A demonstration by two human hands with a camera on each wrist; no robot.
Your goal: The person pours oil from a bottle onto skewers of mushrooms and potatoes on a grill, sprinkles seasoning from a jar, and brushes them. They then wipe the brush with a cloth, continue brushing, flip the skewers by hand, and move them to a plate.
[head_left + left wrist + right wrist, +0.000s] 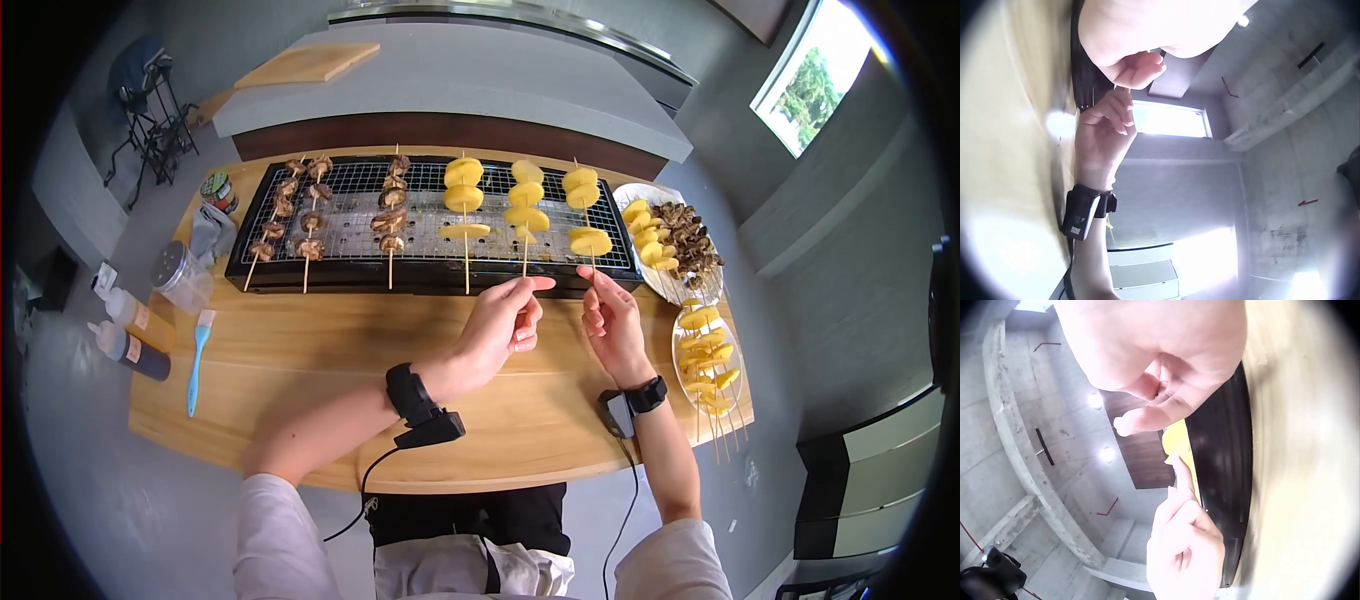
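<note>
A black grill (420, 270) with a wire rack stands before me, skewers lying across it. My left hand (500, 325) pinches the bare stick end of the middle potato skewer (525, 217), its index finger pointing to the right. The right hand (612, 322) holds the stick of the rightmost potato skewer (590, 241) between thumb and index finger, other fingers curled in. Yellow slices are threaded on both sticks. Left of these lies another potato skewer (463, 200), then mushroom skewers (391, 220). In the right wrist view, the left hand (1185, 550) shows beside the grill's dark side.
On the right are a round plate (712, 290) of mushroom and potato skewers and an oval plate (682, 372) of potato skewers. Squeeze bottles (135, 350), a shaker jar (183, 280) and a blue brush (198, 365) are on the left. A grey counter (450, 80) stands behind.
</note>
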